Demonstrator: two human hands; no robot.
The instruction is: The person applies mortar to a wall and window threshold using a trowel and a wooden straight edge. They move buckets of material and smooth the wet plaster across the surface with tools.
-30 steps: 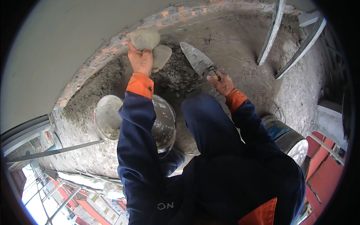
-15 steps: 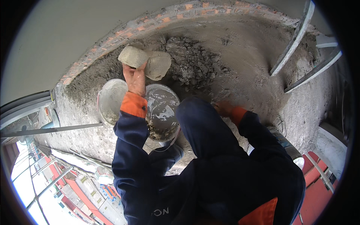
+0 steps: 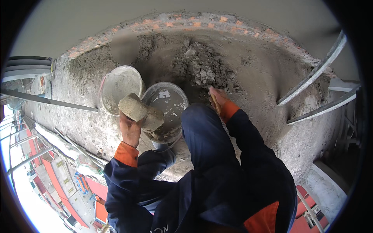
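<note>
My left hand (image 3: 130, 130) is closed on a thick tan sponge (image 3: 133, 107) with rounded lobes, covering its near edge. The sponge is over the near left rim of a bucket of grey, cloudy water (image 3: 171, 101). Beside this bucket, to the left, stands a second pale bucket (image 3: 123, 79), its inside coated with grey residue. On the far side of my knee, my right hand (image 3: 220, 98) grips a wooden-handled tool (image 3: 215, 103); its working end is not clear. Right beyond that hand lies a heap of lumpy grey mortar (image 3: 202, 64).
A low curved strip of exposed brick (image 3: 197, 24) runs along the foot of the grey wall (image 3: 186, 7). Metal poles (image 3: 316, 73) stand at the right, and another pole (image 3: 50, 100) crosses the left. Beyond the left edge, rooftops (image 3: 58, 176) show far below.
My left hand has drawn the sponge back from beyond the buckets to the water bucket's rim. My right hand has moved left and farther out, bringing the wooden handle into sight.
</note>
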